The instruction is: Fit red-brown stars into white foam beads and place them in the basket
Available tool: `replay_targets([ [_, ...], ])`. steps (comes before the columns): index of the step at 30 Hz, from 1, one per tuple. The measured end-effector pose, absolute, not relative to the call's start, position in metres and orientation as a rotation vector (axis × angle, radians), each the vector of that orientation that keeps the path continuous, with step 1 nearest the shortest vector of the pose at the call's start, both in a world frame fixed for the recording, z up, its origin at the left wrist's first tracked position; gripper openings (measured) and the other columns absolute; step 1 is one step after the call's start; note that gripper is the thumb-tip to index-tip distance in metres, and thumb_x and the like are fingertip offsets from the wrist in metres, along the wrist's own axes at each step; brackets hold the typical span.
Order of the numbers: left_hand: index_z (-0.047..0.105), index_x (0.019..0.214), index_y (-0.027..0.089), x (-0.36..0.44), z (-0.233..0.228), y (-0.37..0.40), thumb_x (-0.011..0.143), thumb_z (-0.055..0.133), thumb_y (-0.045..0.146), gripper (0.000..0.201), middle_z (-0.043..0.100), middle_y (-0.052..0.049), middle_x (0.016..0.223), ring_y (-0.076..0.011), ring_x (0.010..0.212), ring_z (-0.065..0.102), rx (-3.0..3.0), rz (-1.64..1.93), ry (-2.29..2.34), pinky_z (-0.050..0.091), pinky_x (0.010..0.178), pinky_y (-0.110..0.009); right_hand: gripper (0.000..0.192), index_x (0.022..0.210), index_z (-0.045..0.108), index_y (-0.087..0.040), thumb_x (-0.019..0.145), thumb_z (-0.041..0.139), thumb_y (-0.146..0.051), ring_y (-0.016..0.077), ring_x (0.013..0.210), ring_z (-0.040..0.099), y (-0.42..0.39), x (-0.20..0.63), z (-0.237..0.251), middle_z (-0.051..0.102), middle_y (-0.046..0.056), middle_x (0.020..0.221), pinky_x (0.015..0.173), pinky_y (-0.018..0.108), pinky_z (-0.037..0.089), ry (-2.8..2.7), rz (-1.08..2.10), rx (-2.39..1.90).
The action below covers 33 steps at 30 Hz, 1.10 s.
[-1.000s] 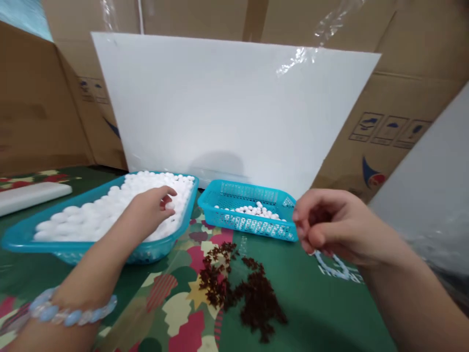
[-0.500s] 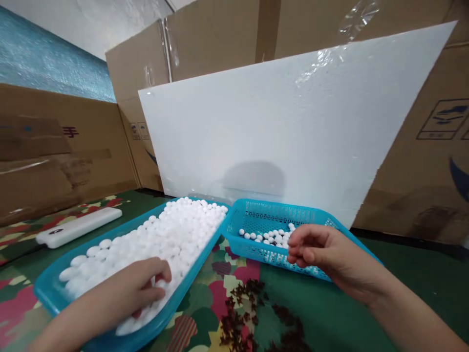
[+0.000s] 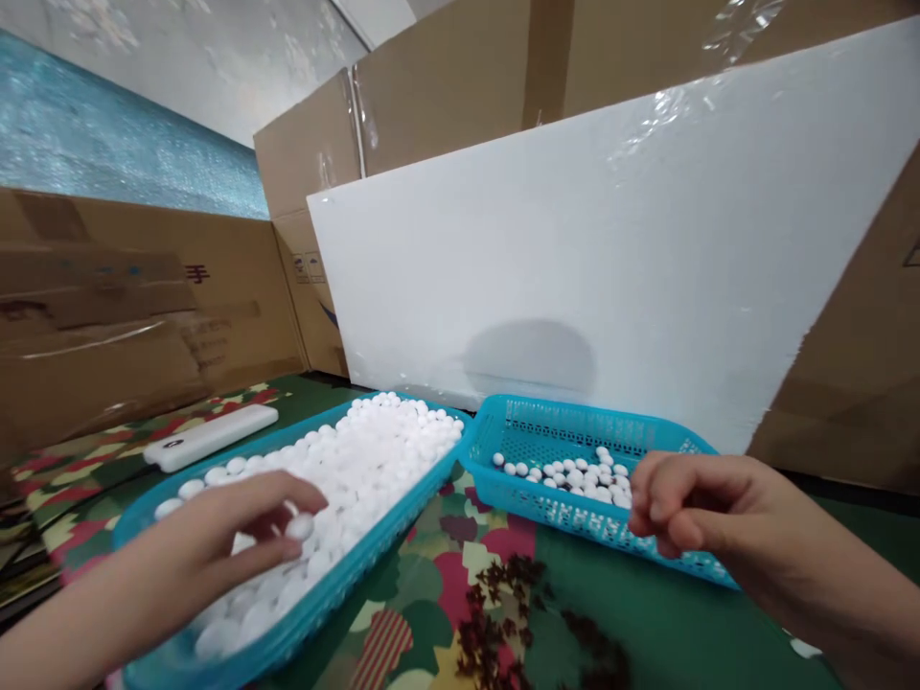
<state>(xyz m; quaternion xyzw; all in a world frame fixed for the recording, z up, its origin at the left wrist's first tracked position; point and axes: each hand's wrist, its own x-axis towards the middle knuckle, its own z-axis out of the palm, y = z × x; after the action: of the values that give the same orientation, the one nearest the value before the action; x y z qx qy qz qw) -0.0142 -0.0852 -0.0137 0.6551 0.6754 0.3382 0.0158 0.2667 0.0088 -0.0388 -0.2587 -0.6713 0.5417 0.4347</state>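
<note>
My left hand [image 3: 237, 527] is over the blue tray [image 3: 388, 537] on the left, which is heaped with small white balls [image 3: 374, 450]. Between its thumb and fingers is one white ball [image 3: 299, 526]. On the right, my right hand [image 3: 708, 503] hovers at the near side of a blue perforated basket [image 3: 575, 517], its fingers curled in against the thumb. What those fingers hold, if anything, is hidden. Some white balls [image 3: 593, 476] lie loosely in that basket, with a few dark bits among them.
Small dark reddish-brown star-like pieces [image 3: 495, 613] are scattered on the patterned green cloth [image 3: 402, 585] in front. A white power strip [image 3: 212, 436] lies behind the left tray. A white board [image 3: 575, 249] leans on cardboard boxes [image 3: 446, 86] at the back.
My left hand has lifted a little from the heap, with a white ball now visible in its fingers. The whole view has shifted, and my right hand appears farther right, still curled.
</note>
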Motion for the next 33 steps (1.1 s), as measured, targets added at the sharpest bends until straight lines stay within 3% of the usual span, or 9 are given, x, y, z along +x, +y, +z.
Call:
replay_targets([
  [5, 0.056, 0.067, 0.024, 0.043, -0.006, -0.087, 0.054, 0.055, 0.022, 0.013, 0.056, 0.004, 0.059, -0.0097, 0.048, 0.050, 1.900, 1.202, 1.702, 0.039, 0.043, -0.013, 0.015, 0.043, 0.058, -0.021, 0.048, 0.061, -0.007, 0.0042, 0.039, 0.041, -0.010, 0.253, -0.041, 0.049, -0.003, 0.045, 0.036, 0.013, 0.035, -1.645, 1.568, -0.600],
  [11, 0.056, 0.063, 0.019, 0.091, -0.036, -0.064, 0.052, 0.057, 0.007, 0.016, 0.057, 0.003, 0.065, -0.0089, 0.060, 0.052, 1.402, 1.269, 1.065, 0.040, 0.052, -0.013, 0.019, 0.049, 0.059, -0.018, 0.050, 0.055, 0.001, 0.0036, 0.045, 0.047, -0.024, 0.247, -0.037, 0.053, -0.004, 0.051, 0.044, 0.013, 0.038, -1.579, 1.600, -0.572],
  [20, 0.058, 0.051, 0.024, 0.088, -0.054, -0.052, 0.045, 0.061, 0.010, 0.015, 0.055, 0.006, 0.061, -0.0091, 0.059, 0.048, 1.223, 1.456, 1.018, 0.039, 0.049, -0.013, 0.018, 0.055, 0.059, -0.018, 0.057, 0.052, -0.001, 0.0033, 0.051, 0.047, -0.023, 0.243, -0.037, 0.050, -0.005, 0.055, 0.049, 0.013, 0.039, -1.834, 1.446, -0.466],
  [25, 0.058, 0.057, 0.026, 0.091, -0.065, -0.050, 0.046, 0.063, 0.009, 0.020, 0.054, 0.006, 0.056, -0.0076, 0.052, 0.048, 1.151, 1.351, 0.899, 0.040, 0.046, -0.012, 0.013, 0.057, 0.060, -0.017, 0.055, 0.058, -0.005, 0.0048, 0.052, 0.046, -0.025, 0.236, -0.045, 0.049, -0.004, 0.056, 0.050, 0.013, 0.038, -1.887, 1.273, -0.441],
  [33, 0.058, 0.056, 0.027, 0.095, -0.069, -0.054, 0.045, 0.063, 0.005, 0.025, 0.058, 0.006, 0.058, -0.0076, 0.053, 0.051, 1.109, 1.368, 0.830, 0.042, 0.047, -0.011, 0.015, 0.061, 0.058, -0.018, 0.059, 0.054, -0.005, 0.0041, 0.056, 0.049, -0.025, 0.235, -0.050, 0.052, -0.005, 0.059, 0.054, 0.012, 0.041, -1.831, 1.373, -0.393],
])
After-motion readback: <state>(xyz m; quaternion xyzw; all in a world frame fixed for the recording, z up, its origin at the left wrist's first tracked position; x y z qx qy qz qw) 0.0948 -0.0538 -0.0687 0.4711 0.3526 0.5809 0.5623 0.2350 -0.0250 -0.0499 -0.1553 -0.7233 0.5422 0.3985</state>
